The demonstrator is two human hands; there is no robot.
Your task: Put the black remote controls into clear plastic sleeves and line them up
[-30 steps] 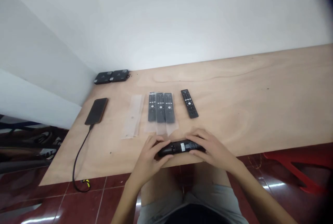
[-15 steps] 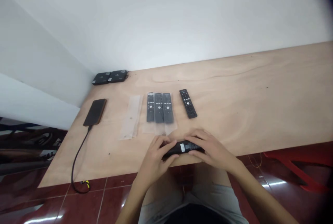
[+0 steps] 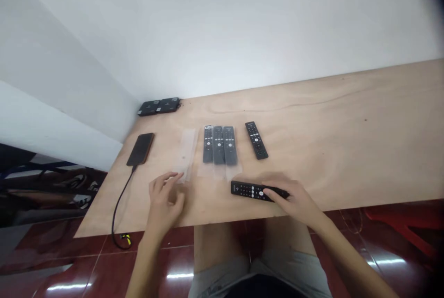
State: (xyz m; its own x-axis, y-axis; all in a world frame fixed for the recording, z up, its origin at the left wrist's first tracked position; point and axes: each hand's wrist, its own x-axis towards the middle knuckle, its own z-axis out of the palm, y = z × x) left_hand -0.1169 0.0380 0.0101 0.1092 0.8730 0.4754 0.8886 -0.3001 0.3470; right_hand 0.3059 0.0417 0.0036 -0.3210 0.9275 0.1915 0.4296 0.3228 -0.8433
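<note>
My right hand (image 3: 289, 198) grips the right end of a black remote control (image 3: 244, 190), held level near the table's front edge with its buttons facing up. My left hand (image 3: 164, 201) is empty, fingers apart, its fingertips at the lower end of some clear plastic sleeves (image 3: 185, 150) lying flat. Whether the fingertips touch the sleeves I cannot tell. Right of the sleeves lie three remotes in clear plastic (image 3: 219, 145), side by side and slightly overlapping. One bare remote (image 3: 256, 140) rests farther right, slightly slanted.
A phone (image 3: 140, 149) with a black cable (image 3: 120, 201) lies on the left of the wooden table (image 3: 329, 150). Two black boxes (image 3: 168, 105) sit at the back left corner by the wall. A red chair (image 3: 402, 226) stands beyond the front edge at right.
My left hand has let go of the remote and moved left to the plastic sleeves. In my right hand the remote has turned from its labelled back to its button side.
</note>
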